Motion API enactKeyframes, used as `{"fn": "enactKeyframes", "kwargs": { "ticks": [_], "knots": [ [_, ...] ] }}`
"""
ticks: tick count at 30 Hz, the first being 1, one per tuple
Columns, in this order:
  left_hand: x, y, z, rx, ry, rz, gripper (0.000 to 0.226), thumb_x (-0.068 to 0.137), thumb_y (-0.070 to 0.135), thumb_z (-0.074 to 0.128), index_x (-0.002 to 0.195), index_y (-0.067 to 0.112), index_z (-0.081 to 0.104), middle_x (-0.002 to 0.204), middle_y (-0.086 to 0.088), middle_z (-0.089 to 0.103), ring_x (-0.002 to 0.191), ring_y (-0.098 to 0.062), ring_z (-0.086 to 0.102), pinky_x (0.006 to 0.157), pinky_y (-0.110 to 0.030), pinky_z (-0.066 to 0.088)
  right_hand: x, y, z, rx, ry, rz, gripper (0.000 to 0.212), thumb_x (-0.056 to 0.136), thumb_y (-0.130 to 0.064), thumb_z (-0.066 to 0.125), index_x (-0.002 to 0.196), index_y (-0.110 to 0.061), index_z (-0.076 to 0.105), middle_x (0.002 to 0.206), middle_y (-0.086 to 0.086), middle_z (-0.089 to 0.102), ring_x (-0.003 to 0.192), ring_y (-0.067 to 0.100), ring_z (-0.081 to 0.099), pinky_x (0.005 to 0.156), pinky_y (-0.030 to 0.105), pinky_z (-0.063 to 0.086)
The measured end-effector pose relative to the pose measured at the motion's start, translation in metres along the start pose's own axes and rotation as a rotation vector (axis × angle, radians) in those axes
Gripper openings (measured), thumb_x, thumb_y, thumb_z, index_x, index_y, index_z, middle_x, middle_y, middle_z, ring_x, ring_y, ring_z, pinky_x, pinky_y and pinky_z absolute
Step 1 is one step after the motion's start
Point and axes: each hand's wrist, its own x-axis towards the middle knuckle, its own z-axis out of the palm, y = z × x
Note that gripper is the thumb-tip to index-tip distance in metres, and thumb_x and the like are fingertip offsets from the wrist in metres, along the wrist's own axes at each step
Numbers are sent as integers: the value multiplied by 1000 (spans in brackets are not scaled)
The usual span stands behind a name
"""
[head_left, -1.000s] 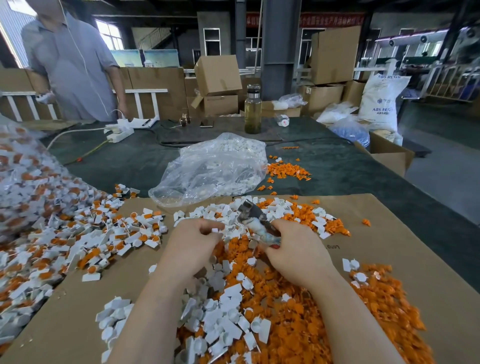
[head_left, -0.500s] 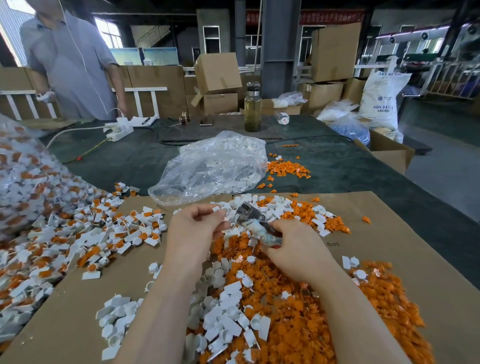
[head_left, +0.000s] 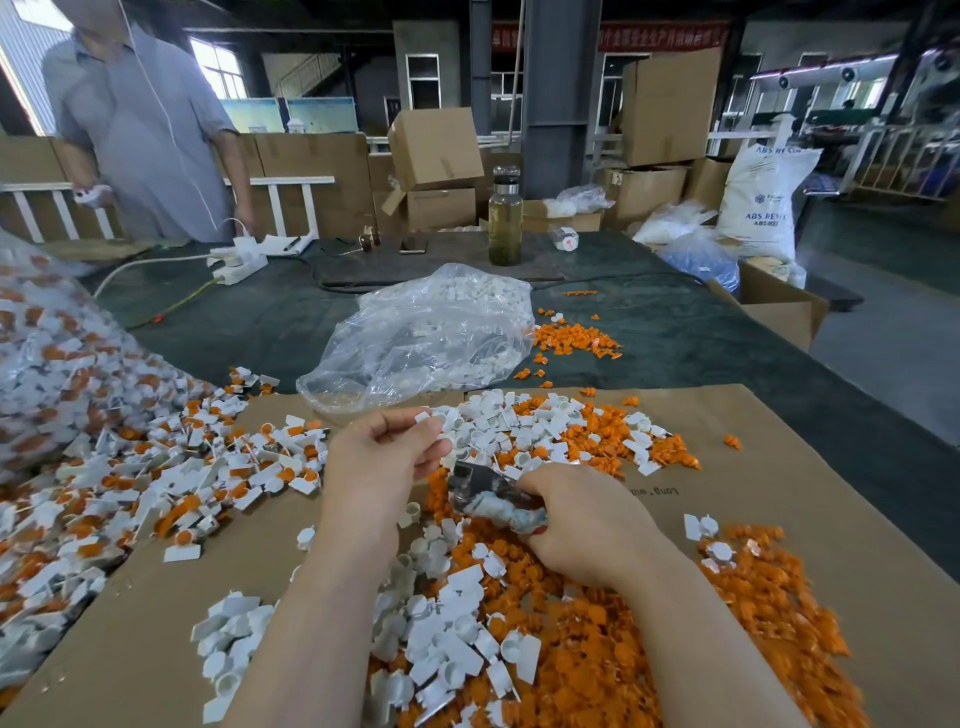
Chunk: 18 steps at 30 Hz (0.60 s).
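My left hand (head_left: 382, 460) is raised over the cardboard sheet (head_left: 810, 525), its fingertips pinching a small white plastic piece (head_left: 422, 417). My right hand (head_left: 582, 519) grips a grey metal tool with a worn wrapped handle (head_left: 491, 496), jaws pointing left toward my left hand. Beneath both hands lies a mixed heap of white plastic caps (head_left: 452, 639) and orange plastic pieces (head_left: 587, 654). More white and orange assembled parts (head_left: 171, 488) spread over the sheet's left side.
A clear plastic bag of white parts (head_left: 426, 338) lies beyond the cardboard, loose orange pieces (head_left: 574, 340) to its right. A large bag of mixed parts (head_left: 47, 364) fills the left edge. A glass bottle (head_left: 505, 218), power strip (head_left: 239, 262) and a standing person (head_left: 140, 124) are at the far side.
My left hand has lifted away from the heap, up and slightly left, with a white piece in its fingertips. My right hand has lowered the tool a little.
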Motion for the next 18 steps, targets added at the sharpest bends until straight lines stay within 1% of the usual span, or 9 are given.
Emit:
{"fn": "enactKeyframes", "kwargs": {
  "ticks": [2, 5, 8, 10, 16, 18],
  "knots": [
    [1, -1, 0, -11, 2, -10, 9, 86, 8, 74, 92, 14, 72, 80, -4, 77, 72, -13, 75, 59, -17, 58, 0, 0, 1, -23, -6, 4, 17, 87, -31, 62, 104, -32, 59, 98, -9, 60, 90, 15, 57, 69, 30, 51],
    [1, -1, 0, -11, -1, -25, 9, 85, 9, 75, 91, 14, 72, 79, -4, 77, 73, -13, 75, 62, -20, 58, 0, -1, 1, -51, 3, 13, 13, 87, -28, 61, 95, -33, 53, 93, -8, 59, 87, 16, 57, 64, 28, 48],
    [1, 0, 0, -20, -2, -33, 9, 85, 9, 76, 91, 14, 72, 79, -4, 77, 73, -13, 75, 63, -21, 57, 0, -1, 1, -66, 12, 32, 16, 87, -24, 61, 101, -29, 57, 95, -6, 59, 86, 16, 56, 64, 28, 47],
    [1, 0, -1, -17, -3, -36, 9, 85, 9, 75, 92, 15, 72, 78, -2, 77, 73, -13, 75, 62, -20, 57, 0, -2, 3, -73, 28, 37, 18, 87, -24, 61, 105, -27, 58, 98, -5, 59, 88, 17, 57, 65, 29, 49],
    [2, -1, 0, -21, 0, -47, 10, 85, 10, 76, 93, 14, 72, 77, 0, 77, 72, -12, 75, 59, -19, 57, -1, -2, 4, -86, 140, 30, 22, 88, -32, 62, 107, -27, 53, 103, -6, 59, 92, 18, 58, 65, 30, 45],
    [2, -3, 0, -43, 3, -63, 12, 84, 9, 76, 94, 13, 71, 78, -2, 77, 73, -14, 76, 63, -22, 58, 0, -2, 3, -44, 186, 59, 18, 88, -34, 61, 103, -28, 53, 97, -8, 61, 84, 16, 57, 63, 30, 45]
  ]
}}
